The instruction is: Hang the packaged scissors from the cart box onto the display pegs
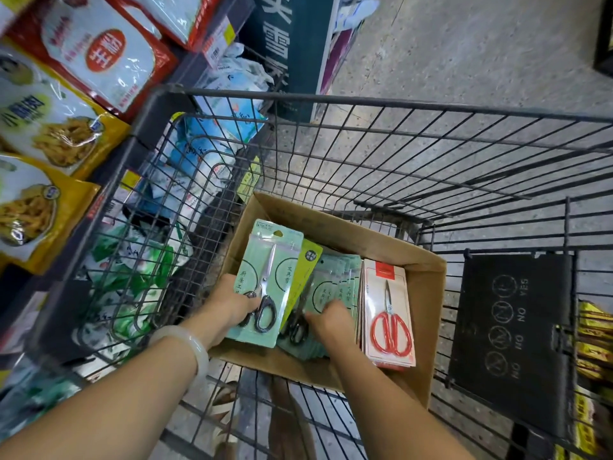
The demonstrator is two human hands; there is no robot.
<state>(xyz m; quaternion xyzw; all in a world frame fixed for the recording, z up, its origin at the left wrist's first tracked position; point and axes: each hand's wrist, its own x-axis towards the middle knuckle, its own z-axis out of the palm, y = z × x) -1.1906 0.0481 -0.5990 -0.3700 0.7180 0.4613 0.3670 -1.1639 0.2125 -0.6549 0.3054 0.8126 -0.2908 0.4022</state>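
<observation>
Scissors pack [265, 283] gripped by left hand [232, 303]; right hand [326, 318] grips another pack [331, 283].

Open from above: cardboard box [335, 227], flaps up, inside wire cart [431, 154]. Box packed with carded scissors packs [335, 283]; both forearms occupy near side. Free floor of cart beyond box. Left blocked by cart wall, shelf bags [59, 127] just outside.

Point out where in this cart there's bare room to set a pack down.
Bare wire floor lies beyond the cardboard box, toward the cart's far wall, and right of it, before the black seat flap. The box is crowded: green packs, red-handled scissors packs, both hands.
</observation>
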